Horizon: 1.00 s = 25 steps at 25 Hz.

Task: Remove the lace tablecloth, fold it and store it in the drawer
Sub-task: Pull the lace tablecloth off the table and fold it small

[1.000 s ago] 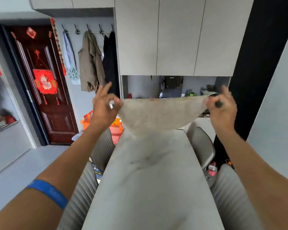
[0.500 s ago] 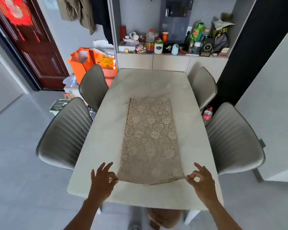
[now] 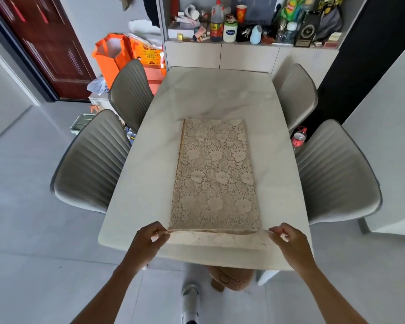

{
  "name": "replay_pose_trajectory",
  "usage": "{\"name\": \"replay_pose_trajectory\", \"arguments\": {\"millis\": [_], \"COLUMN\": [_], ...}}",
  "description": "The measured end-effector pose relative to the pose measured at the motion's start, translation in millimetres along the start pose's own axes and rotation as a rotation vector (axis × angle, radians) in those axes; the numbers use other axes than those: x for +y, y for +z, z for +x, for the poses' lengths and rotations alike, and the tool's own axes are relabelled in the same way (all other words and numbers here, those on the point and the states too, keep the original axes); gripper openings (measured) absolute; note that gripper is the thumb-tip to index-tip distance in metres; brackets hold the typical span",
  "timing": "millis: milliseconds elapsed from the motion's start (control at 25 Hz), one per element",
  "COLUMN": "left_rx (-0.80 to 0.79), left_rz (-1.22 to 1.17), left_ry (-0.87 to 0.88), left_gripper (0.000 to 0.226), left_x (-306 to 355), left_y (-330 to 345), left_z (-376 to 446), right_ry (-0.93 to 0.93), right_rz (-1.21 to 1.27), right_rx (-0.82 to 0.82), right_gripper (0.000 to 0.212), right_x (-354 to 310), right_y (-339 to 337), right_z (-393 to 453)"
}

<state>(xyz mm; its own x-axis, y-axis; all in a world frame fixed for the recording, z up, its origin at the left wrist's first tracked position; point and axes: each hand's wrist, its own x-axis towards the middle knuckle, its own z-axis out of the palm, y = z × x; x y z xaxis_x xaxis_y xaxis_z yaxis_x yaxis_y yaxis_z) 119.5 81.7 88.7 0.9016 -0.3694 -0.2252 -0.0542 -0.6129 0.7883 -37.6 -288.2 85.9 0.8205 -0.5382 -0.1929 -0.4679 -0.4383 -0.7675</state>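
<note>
A beige lace tablecloth [image 3: 214,174], folded into a long narrow strip, lies flat along the middle of a pale marble table [image 3: 145,174]. Its near end is lifted slightly off the tabletop. My left hand [image 3: 147,238] pinches the near left corner. My right hand [image 3: 288,239] pinches the near right corner. Both hands sit at the table's near edge. No drawer shows as open; closed cabinet fronts [image 3: 220,56] stand beyond the far end.
Grey padded chairs flank the table, two on the left [image 3: 91,162] and two on the right [image 3: 332,174]. Orange bags [image 3: 117,54] sit by a dark red door. A cluttered shelf [image 3: 255,22] holds bottles. A red-labelled bottle [image 3: 298,137] stands on the floor at right.
One second ago I held the cloth up in the air. It was then laid flat on the table. Since half a second ago both hands have closed on its near corners and lifted them.
</note>
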Motion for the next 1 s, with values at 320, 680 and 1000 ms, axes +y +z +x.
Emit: {"name": "replay_pose_trajectory", "arguments": {"millis": [320, 680, 1000], "left_rx": [0.086, 0.070, 0.006], "left_rz": [0.177, 0.373, 0.520], "left_ry": [-0.059, -0.035, 0.294], "left_gripper": [0.005, 0.020, 0.060], "left_x": [12.8, -39.0, -30.8], "left_y": [1.7, 46.1, 118.1], "left_z": [198.6, 283.1, 172.3], "right_ry": [0.011, 0.089, -0.120], "right_rz": [-0.161, -0.302, -0.620], "right_rx": [0.236, 0.190, 0.180], "right_gripper": [0.006, 0.013, 0.059], "right_x": [-48.1, -0.8, 4.5], "right_y": [46.0, 100.6, 168.0], "right_z": [174.8, 252.4, 138.9]}}
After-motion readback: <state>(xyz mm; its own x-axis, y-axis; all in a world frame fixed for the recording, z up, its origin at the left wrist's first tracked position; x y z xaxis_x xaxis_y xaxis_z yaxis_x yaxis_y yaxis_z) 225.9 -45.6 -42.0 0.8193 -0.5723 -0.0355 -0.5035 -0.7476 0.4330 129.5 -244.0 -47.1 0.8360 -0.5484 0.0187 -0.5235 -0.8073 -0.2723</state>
